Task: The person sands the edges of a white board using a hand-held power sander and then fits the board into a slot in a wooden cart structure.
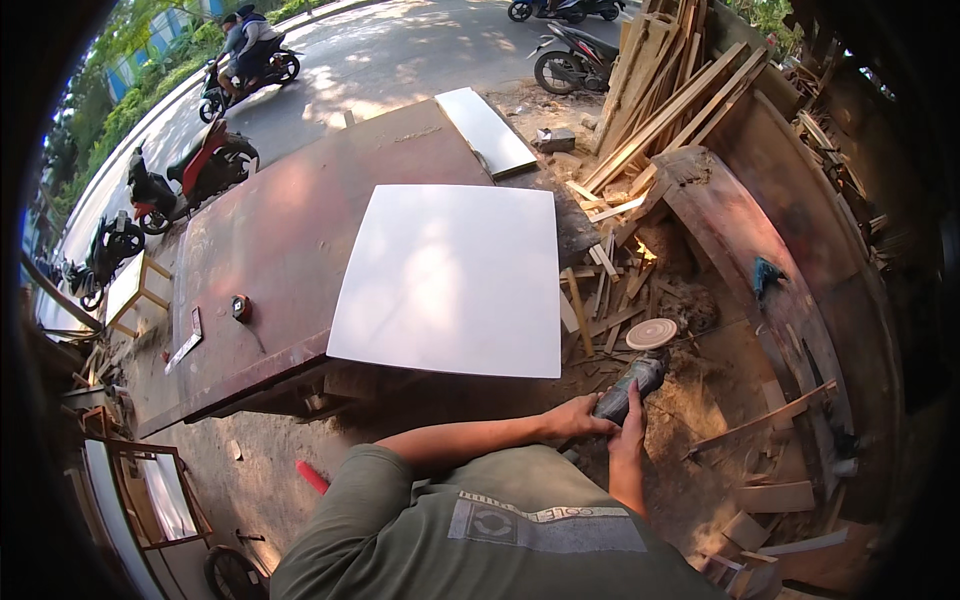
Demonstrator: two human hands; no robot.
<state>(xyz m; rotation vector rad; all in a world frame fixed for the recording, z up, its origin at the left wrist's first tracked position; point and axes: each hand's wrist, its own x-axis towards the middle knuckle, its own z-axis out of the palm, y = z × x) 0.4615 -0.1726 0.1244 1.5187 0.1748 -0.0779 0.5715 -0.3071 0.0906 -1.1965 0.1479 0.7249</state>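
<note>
Both of my hands hold a dark angle grinder (pixel 636 385) low, in front of my body and to the right of the worktable. A round tan disc (pixel 652 334) faces up at its far end. My left hand (pixel 580 416) is closed around the left side of the body, and my right hand (pixel 631 428) grips it from the right. Left of the grinder, a square white board (pixel 450 285) lies flat on the reddish-brown worktable (pixel 290 225), jutting past its near and right edges.
A tape measure (pixel 241 308) and a try square (pixel 187 350) lie on the table's left part. A smaller white panel (pixel 487 130) sits at its far corner. Scrap wood (pixel 610 300) litters the ground rightward, beside a long curved plank (pixel 770 270). Motorbikes (pixel 207 170) stand beyond.
</note>
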